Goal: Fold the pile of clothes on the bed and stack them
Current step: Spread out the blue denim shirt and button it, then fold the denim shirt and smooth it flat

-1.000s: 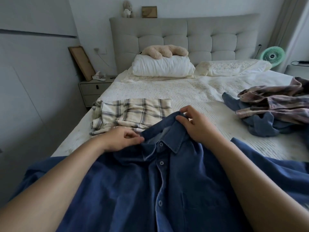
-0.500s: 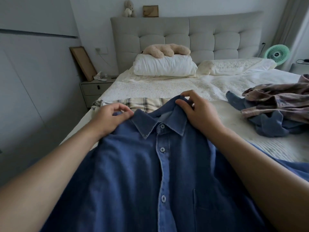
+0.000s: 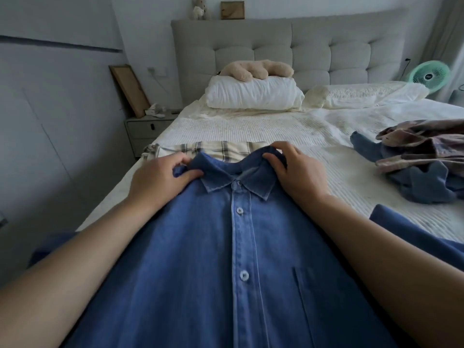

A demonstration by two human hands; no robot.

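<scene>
Denim shirt (image 3: 226, 259) lies buttoned, front-up on the bed (image 3: 251, 126), its collar overlapping the folded plaid shirt (image 3: 216, 148). Left hand (image 3: 160, 179) and right hand (image 3: 296, 177) each pinch a shoulder beside the collar; pulling evenly outward should flatten it before folding.

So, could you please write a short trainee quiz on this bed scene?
1. True or false: the denim shirt lies front-up, with its buttons showing.
2. Multiple choice: what lies just beyond the collar? A) a towel B) the folded plaid shirt C) a book
3. Short answer: where is the unfolded pile, and what does each hand grip?

Key
1. True.
2. B.
3. The pile is on the bed, to the person's right. The left hand and the right hand each pinch the shirt at one side of the collar.
</scene>
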